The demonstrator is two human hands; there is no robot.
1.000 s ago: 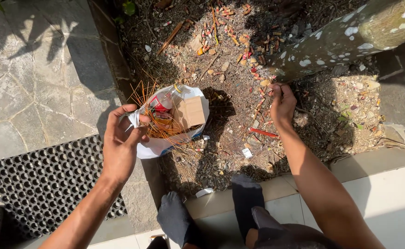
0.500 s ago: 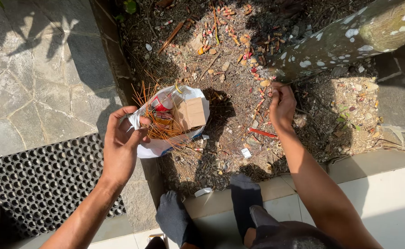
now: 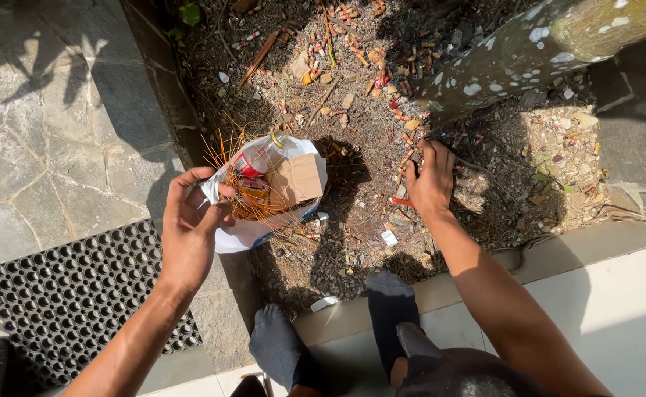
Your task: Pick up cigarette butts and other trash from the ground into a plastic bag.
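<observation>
Near the tree trunk (image 3: 529, 51) | left hand (image 3: 190, 228) gripped white bag (image 3: 253, 231) rim | right hand (image 3: 429, 184) fingers curled onto littered soil (image 3: 352, 147) | rubber mat (image 3: 65, 294) left

Your left hand (image 3: 190, 228) grips a white plastic bag (image 3: 253, 229) at its nine o'clock edge. Inside it, a brown cardboard box (image 3: 298, 179) sits at three o'clock, a red-and-white labelled bottle (image 3: 253, 162) at twelve.

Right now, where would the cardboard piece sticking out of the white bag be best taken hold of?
Pinch the cardboard piece at its upper right corner, coming from the right. That flat corner rises bare above the white bag, while thin orange sticks and the left hand holding the rim crowd its left.
</observation>
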